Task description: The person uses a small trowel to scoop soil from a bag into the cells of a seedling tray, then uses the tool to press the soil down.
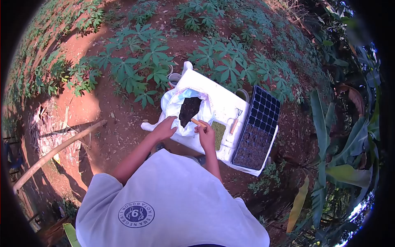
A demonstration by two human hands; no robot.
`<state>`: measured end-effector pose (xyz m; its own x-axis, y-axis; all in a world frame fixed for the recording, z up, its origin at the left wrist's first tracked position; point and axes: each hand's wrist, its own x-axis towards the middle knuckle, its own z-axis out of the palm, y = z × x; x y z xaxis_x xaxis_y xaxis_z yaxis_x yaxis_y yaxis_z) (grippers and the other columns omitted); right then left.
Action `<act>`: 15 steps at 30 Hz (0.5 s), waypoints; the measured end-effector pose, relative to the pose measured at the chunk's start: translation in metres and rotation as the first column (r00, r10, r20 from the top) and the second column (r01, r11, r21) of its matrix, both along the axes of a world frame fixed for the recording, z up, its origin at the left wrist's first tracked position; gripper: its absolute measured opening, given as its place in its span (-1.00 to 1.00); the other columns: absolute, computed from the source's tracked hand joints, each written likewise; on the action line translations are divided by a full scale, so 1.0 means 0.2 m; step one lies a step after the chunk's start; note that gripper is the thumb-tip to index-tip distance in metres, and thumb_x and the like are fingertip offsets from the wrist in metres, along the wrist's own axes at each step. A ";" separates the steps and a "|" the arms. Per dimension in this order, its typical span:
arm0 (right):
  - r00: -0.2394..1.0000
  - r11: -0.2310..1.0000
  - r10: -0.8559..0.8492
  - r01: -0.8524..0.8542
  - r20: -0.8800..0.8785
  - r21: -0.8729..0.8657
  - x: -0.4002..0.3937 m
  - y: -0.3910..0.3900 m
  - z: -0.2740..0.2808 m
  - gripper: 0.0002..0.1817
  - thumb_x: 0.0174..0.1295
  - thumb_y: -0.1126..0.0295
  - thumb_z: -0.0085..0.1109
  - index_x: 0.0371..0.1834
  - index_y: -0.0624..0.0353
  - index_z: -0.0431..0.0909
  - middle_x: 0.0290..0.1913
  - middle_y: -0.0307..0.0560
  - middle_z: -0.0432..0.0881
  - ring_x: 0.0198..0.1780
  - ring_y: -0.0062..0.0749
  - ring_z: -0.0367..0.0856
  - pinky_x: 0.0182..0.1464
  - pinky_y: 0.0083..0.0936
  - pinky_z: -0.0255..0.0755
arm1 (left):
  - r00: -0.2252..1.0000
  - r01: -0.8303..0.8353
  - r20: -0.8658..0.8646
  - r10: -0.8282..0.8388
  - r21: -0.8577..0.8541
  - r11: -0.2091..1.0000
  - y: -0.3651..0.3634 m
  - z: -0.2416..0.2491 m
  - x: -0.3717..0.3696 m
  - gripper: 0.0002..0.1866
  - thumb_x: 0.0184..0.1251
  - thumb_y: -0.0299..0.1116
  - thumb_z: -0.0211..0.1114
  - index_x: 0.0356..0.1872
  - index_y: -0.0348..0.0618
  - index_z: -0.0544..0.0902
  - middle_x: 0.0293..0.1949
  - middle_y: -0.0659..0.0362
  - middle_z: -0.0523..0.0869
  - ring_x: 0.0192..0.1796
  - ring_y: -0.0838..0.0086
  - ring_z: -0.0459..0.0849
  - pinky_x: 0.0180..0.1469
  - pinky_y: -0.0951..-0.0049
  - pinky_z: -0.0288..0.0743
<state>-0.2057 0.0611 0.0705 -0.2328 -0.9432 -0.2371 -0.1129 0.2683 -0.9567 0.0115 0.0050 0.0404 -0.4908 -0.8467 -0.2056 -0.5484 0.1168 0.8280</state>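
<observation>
So here's my setup — white table [224, 103] out in the red dirt, cassava plants on the far side. My left hand [164, 128] is pinching the near-left rim of the white soil bag [175, 105], fingers curled round the plastic to keep the mouth open. My right hand [207, 136] is closed around a wooden handle [198, 122] at the bag's near-right edge; it points into the dark soil [189, 110], and I can't tell what's on the business end since it's hidden in there.

What I reckon could go wrong: the bag is floppy and sits close to the near edge of the table, so if my left-hand pinch slips while I dig, the rim will probably fold in or the whole thing could slump toward me and dump soil on the ground. A heaped load might also spill on the way right — the black seedling tray [257, 129] is at the right end, well apart from the bag, with a small green-filled container [218, 133] and a little hand tool [234, 123] lying in between.
</observation>
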 end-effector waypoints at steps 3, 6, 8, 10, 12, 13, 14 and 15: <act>1.000 1.000 -0.004 0.004 -0.022 -0.001 0.01 -0.01 -0.03 -0.66 0.39 0.37 0.06 0.15 0.29 0.52 -0.29 -0.09 0.70 -0.32 -0.59 0.65 -0.32 -0.65 0.45 | 1.000 0.016 -0.009 -0.016 -0.005 1.000 -0.02 0.00 0.00 -0.36 0.27 -0.29 0.21 0.33 -0.33 0.28 0.29 -0.15 0.40 0.33 0.05 0.40 0.35 0.22 0.28; 0.998 0.999 -0.040 0.040 0.043 0.001 -0.01 -0.02 -0.04 -0.69 0.40 0.37 0.04 0.10 0.32 0.53 -0.34 -0.07 0.68 -0.37 -0.52 0.65 -0.27 -0.62 0.47 | 1.000 -0.008 -0.021 0.007 -0.006 1.000 0.00 -0.02 -0.02 -0.33 0.26 -0.29 0.22 0.35 -0.36 0.25 0.33 -0.19 0.34 0.37 0.04 0.36 0.37 0.21 0.27; 0.996 0.996 -0.078 0.075 0.052 0.055 -0.04 -0.03 -0.04 -0.69 0.41 0.31 0.02 0.05 0.30 0.56 -0.36 -0.11 0.69 -0.39 -0.54 0.66 -0.33 -0.65 0.41 | 0.998 0.038 0.042 -0.036 -0.059 0.998 0.00 -0.10 -0.01 -0.29 0.25 -0.27 0.22 0.38 -0.37 0.20 0.38 -0.21 0.26 0.40 0.03 0.31 0.38 0.19 0.26; 0.987 0.988 -0.128 0.119 0.093 0.100 -0.05 -0.03 -0.08 -0.69 0.42 0.28 0.01 0.02 0.28 0.57 -0.37 -0.12 0.69 -0.40 -0.56 0.66 -0.34 -0.66 0.39 | 0.992 0.070 0.111 -0.061 -0.081 0.994 0.00 -0.08 -0.01 -0.27 0.25 -0.26 0.22 0.39 -0.37 0.19 0.39 -0.21 0.24 0.41 0.03 0.30 0.39 0.20 0.24; 0.970 0.973 -0.195 0.174 0.144 0.150 -0.06 -0.01 -0.11 -0.67 0.42 0.27 -0.01 0.03 0.29 0.58 -0.38 -0.14 0.69 -0.43 -0.56 0.66 -0.40 -0.65 0.35 | 0.976 0.130 0.185 -0.114 -0.076 0.989 0.01 -0.07 -0.02 -0.23 0.28 -0.21 0.20 0.43 -0.34 0.11 0.45 -0.20 0.14 0.47 0.03 0.18 0.42 0.11 0.17; 0.971 0.972 -0.196 0.174 0.140 0.157 -0.07 -0.01 -0.11 -0.67 0.42 0.27 -0.01 0.03 0.29 0.58 -0.38 -0.14 0.69 -0.43 -0.56 0.66 -0.40 -0.65 0.35 | 0.977 0.129 0.181 -0.115 -0.069 0.989 0.03 -0.07 -0.03 -0.23 0.28 -0.21 0.20 0.43 -0.34 0.11 0.45 -0.20 0.14 0.47 0.03 0.18 0.42 0.11 0.17; 0.971 0.973 -0.194 0.172 0.142 0.153 -0.06 -0.01 -0.11 -0.67 0.42 0.28 -0.01 0.03 0.29 0.58 -0.37 -0.14 0.70 -0.43 -0.56 0.66 -0.39 -0.65 0.35 | 0.965 0.142 0.235 -0.121 -0.075 0.987 0.05 -0.06 -0.05 -0.21 0.31 -0.16 0.17 0.45 -0.32 0.07 0.48 -0.17 0.06 0.51 0.04 0.10 0.42 0.03 0.13; 0.970 0.974 -0.192 0.170 0.146 0.148 -0.06 -0.01 -0.10 -0.67 0.42 0.28 -0.01 0.02 0.29 0.58 -0.36 -0.14 0.70 -0.42 -0.55 0.66 -0.39 -0.66 0.35 | 0.949 0.154 0.291 -0.124 -0.083 0.985 0.06 -0.06 -0.06 -0.19 0.33 -0.11 0.15 0.47 -0.30 0.03 0.51 -0.15 -0.01 0.54 0.06 0.02 0.42 -0.06 0.10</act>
<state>-0.2167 0.0585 0.0510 -0.3461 -0.8462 -0.4052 0.0996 0.3963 -0.9127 0.0005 0.0179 0.0284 -0.5394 -0.7980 -0.2689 -0.7310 0.2852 0.6200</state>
